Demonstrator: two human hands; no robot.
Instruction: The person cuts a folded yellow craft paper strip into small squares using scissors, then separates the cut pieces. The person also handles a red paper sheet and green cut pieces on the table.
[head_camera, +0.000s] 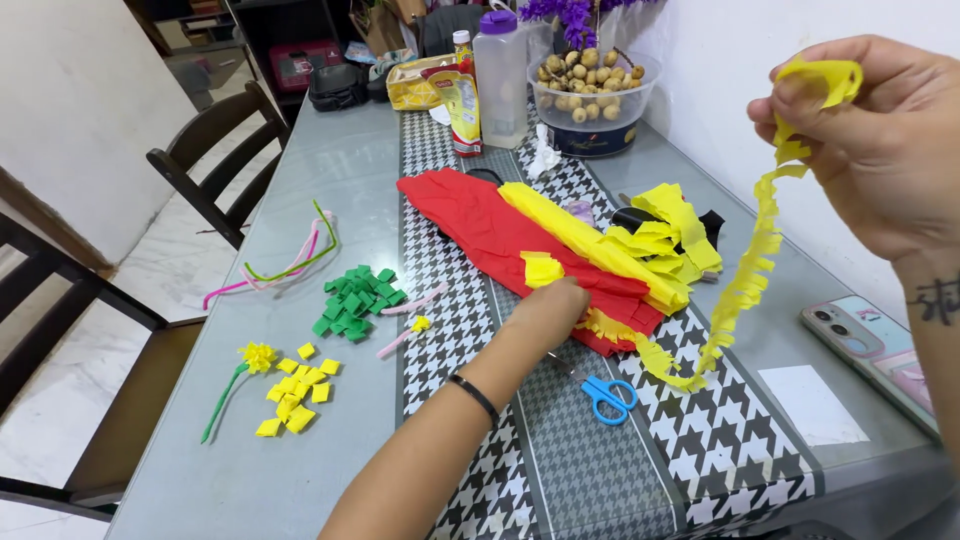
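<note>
- While the right hand is raised at about two o'clock, its fingers pinch the top end of a long fringed strip of yellow crepe paper, which hangs down in a curve toward the bench.
- At the centre of the view, the left hand, a black band on its wrist, is pressed down with fingers curled on the lower end of that strip, where it meets the folded red crepe paper sheet.
- Folded yellow crepe paper sheets lie across the red sheet, toward one o'clock from the left hand.
- Small blue-handled scissors rest on the black-and-white houndstooth runner, just beside the left wrist at five o'clock, untouched.
- Toward nine o'clock lie a heap of green paper squares; toward eight o'clock, yellow paper squares and a small yellow paper flower on a green stem.
- Pink and green pipe cleaners lie at ten o'clock.
- A phone in a pale case sits at the bench edge at four o'clock.
- As a judgement, the step in hand is drawing the fringed strip out and straightening it; the next move calls for a gentle, even pull, since crepe tears easily.
</note>
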